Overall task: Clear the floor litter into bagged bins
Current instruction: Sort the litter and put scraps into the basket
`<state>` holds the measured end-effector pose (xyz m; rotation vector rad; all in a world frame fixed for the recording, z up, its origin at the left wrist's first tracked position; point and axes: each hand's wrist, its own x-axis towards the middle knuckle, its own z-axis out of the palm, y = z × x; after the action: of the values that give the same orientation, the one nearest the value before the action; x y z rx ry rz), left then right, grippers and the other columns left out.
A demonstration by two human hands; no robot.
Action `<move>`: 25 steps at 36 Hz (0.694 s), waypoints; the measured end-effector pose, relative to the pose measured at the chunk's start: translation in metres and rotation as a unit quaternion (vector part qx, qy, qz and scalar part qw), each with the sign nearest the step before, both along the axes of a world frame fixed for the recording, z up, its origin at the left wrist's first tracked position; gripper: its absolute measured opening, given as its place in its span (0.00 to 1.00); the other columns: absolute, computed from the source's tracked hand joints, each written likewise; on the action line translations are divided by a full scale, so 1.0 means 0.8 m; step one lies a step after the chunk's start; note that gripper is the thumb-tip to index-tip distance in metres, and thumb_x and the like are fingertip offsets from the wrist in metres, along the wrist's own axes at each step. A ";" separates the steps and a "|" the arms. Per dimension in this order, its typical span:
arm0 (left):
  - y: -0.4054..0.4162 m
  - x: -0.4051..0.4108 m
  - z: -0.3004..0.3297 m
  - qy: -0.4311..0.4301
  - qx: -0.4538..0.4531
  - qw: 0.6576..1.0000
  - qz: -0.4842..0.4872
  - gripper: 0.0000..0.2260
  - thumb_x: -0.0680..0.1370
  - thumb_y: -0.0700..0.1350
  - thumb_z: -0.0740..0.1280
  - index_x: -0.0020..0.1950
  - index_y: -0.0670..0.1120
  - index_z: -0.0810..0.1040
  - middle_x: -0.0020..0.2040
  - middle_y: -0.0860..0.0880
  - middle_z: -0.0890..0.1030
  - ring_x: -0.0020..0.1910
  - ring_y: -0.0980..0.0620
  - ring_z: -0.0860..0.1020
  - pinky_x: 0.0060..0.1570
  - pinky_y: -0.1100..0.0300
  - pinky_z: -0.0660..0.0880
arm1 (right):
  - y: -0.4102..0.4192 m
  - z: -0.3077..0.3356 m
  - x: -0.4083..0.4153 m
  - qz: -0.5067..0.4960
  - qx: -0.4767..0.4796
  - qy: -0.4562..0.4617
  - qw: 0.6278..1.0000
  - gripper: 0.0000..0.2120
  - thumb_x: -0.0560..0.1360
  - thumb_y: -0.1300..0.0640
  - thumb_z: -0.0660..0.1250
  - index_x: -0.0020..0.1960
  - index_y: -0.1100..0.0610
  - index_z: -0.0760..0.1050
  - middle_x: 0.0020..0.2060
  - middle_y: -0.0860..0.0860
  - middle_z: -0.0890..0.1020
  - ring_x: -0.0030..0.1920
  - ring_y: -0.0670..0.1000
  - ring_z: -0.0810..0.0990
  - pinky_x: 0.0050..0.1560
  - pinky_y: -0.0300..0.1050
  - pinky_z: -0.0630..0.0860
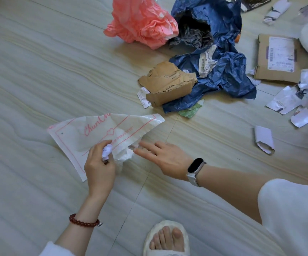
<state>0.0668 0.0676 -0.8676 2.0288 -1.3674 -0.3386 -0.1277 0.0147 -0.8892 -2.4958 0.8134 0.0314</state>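
At lower centre, the left hand (99,168) clenched a crumpled scrap (106,150), partly hiding the white bag (101,133); the right hand (165,158) lay flat, fingers released.

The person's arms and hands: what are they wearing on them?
The left hand has a dark red bead bracelet at the wrist and a white fuzzy sleeve lower down. The right hand has a black-faced smartwatch on a pale strap, with a white sleeve pushed up the forearm.

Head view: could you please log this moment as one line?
left hand: grips paper scrap | right hand: open, at white bag | floor: litter remains
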 end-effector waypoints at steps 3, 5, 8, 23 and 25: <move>-0.001 0.009 0.002 0.093 0.045 0.992 0.076 0.09 0.76 0.35 0.61 0.50 0.46 0.76 0.48 0.43 0.80 0.47 0.44 0.76 0.45 0.60 0.70 | 0.005 0.003 0.026 0.071 0.005 0.039 0.997 0.36 0.75 0.69 0.50 0.75 0.44 0.44 0.76 0.52 0.47 0.54 0.57 0.70 0.39 0.47 0.65; 0.000 0.014 0.002 0.148 0.070 0.980 0.112 0.07 0.77 0.36 0.61 0.48 0.48 0.74 0.45 0.46 0.78 0.44 0.49 0.74 0.43 0.68 0.69 | 0.008 0.006 0.040 0.069 0.028 0.044 0.996 0.35 0.75 0.68 0.49 0.75 0.42 0.44 0.76 0.53 0.45 0.57 0.58 0.70 0.40 0.47 0.64; 0.002 0.023 -0.002 0.204 0.083 0.965 0.145 0.08 0.77 0.39 0.63 0.44 0.51 0.74 0.44 0.51 0.75 0.43 0.55 0.73 0.46 0.66 0.68 | 0.012 0.001 0.060 0.063 0.030 0.037 0.997 0.32 0.76 0.66 0.51 0.74 0.42 0.50 0.74 0.55 0.50 0.60 0.59 0.68 0.37 0.47 0.67; 0.001 0.023 -0.002 0.224 0.112 0.958 0.138 0.05 0.77 0.37 0.62 0.49 0.45 0.76 0.43 0.54 0.76 0.42 0.61 0.74 0.40 0.77 0.69 | 0.029 -0.034 0.001 0.056 -0.067 0.004 0.996 0.04 0.68 0.64 0.64 0.35 0.58 0.74 0.34 0.53 0.76 0.28 0.51 0.73 0.19 0.37 0.67; 0.001 0.018 -0.001 0.236 0.126 0.956 0.119 0.05 0.77 0.37 0.62 0.49 0.45 0.76 0.42 0.55 0.76 0.42 0.61 0.74 0.41 0.73 0.68 | 0.026 -0.028 -0.018 0.044 -0.026 0.000 0.999 0.06 0.66 0.62 0.71 0.35 0.59 0.73 0.33 0.53 0.75 0.28 0.52 0.74 0.20 0.38 0.68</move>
<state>0.0810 0.0680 -0.8687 2.1048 -0.8093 -0.8601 -0.1419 0.0353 -0.9120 -2.5800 0.7113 0.0418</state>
